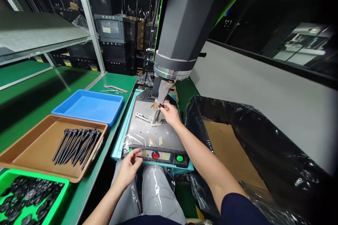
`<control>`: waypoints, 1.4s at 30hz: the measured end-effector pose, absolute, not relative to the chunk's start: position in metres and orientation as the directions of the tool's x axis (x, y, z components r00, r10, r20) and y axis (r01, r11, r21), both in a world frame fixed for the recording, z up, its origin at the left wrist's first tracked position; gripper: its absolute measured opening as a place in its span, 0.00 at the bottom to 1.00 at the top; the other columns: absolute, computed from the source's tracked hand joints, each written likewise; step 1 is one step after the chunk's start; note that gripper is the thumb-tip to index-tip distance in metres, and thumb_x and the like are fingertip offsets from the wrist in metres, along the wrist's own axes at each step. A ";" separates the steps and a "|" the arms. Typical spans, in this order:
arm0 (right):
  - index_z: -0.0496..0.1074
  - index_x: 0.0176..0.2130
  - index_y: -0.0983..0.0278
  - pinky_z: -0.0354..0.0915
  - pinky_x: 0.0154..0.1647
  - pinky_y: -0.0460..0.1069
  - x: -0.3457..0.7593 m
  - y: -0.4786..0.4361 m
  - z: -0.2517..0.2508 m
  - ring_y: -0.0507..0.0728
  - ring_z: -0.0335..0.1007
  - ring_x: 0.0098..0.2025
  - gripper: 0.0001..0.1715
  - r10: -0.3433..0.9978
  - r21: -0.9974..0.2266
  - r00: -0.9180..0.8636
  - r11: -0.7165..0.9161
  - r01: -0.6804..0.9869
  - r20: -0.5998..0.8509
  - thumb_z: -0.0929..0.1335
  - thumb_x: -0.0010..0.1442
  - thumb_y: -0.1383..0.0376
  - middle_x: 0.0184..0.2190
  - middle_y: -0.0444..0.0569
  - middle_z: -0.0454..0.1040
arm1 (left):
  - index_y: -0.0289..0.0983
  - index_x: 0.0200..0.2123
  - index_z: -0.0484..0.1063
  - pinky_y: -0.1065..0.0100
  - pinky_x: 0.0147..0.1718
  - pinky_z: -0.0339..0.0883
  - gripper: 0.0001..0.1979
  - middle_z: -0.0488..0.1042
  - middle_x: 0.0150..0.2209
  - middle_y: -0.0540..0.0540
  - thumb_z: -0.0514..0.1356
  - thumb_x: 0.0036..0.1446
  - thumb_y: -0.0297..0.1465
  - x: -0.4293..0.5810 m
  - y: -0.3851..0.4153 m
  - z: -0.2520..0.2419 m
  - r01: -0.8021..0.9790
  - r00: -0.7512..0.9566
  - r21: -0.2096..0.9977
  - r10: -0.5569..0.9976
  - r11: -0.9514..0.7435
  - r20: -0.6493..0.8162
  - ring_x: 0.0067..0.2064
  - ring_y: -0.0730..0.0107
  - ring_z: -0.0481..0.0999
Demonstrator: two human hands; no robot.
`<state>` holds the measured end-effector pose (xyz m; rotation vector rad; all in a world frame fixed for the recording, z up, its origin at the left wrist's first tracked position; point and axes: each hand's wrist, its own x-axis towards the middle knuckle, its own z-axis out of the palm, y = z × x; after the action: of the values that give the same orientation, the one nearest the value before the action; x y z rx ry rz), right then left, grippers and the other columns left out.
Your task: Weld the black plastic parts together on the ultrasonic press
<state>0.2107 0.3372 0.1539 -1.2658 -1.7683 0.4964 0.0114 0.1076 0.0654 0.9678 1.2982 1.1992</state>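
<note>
My right hand (171, 113) reaches to the metal fixture (156, 116) under the machine head and pinches a small black part (160, 105) at its top. Most of that part is hidden by my fingers and the fixture. The metal tip (163, 93) of the machine head (182, 31) is just above. My left hand (130, 166) hovers over the front left edge of the machine base (148, 137), fingers loosely apart with nothing in them. Close to it are a green button (130, 150), partly covered by my fingers, and a red button (155, 155).
Left on the green bench stand a blue tray (89, 103), a brown tray (34, 140) with several black rods (76, 144), and a green tray (56, 202) of black parts. A wrench (116, 88) lies behind them. A bin lined with black plastic (196, 112) is at the right.
</note>
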 end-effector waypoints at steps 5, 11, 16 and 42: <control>0.76 0.40 0.64 0.64 0.44 0.52 0.210 0.349 0.154 0.58 0.68 0.38 0.15 0.908 -0.704 -0.075 0.369 0.607 0.412 0.69 0.53 0.61 0.33 0.50 0.74 | 0.35 0.48 0.72 0.57 0.46 0.69 0.27 0.78 0.42 0.40 0.69 0.45 0.41 0.005 0.102 0.060 -0.140 -0.095 0.968 0.970 0.211 -0.225 0.40 0.62 0.77; 0.76 0.32 0.62 0.63 0.43 0.52 0.213 0.358 0.156 0.60 0.68 0.40 0.12 0.871 -0.613 -0.185 0.458 0.644 0.456 0.66 0.57 0.59 0.30 0.50 0.75 | 0.35 0.45 0.74 0.57 0.48 0.69 0.25 0.79 0.42 0.39 0.69 0.44 0.42 0.001 0.101 0.055 -0.125 -0.084 0.964 0.966 0.235 -0.246 0.44 0.58 0.77; 0.77 0.32 0.61 0.65 0.44 0.52 0.219 0.361 0.154 0.60 0.70 0.41 0.11 0.852 -0.615 -0.212 0.498 0.611 0.479 0.66 0.57 0.60 0.34 0.51 0.77 | 0.36 0.43 0.75 0.57 0.50 0.68 0.23 0.79 0.43 0.39 0.67 0.46 0.42 -0.002 0.100 0.044 -0.109 -0.069 0.962 0.964 0.249 -0.257 0.46 0.56 0.78; 0.71 0.51 0.68 0.65 0.50 0.60 0.315 0.147 0.002 0.66 0.66 0.52 0.29 0.877 -0.689 0.355 -0.038 0.724 0.324 0.63 0.58 0.53 0.50 0.63 0.70 | 0.35 0.43 0.75 0.56 0.52 0.66 0.19 0.78 0.45 0.39 0.61 0.53 0.42 -0.077 0.037 0.032 0.211 -0.472 0.941 0.871 0.266 -0.140 0.47 0.58 0.77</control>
<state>0.3148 0.1469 0.0018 -1.7998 -1.4112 0.2360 -0.0766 0.0372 0.0320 0.9804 1.8546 1.2271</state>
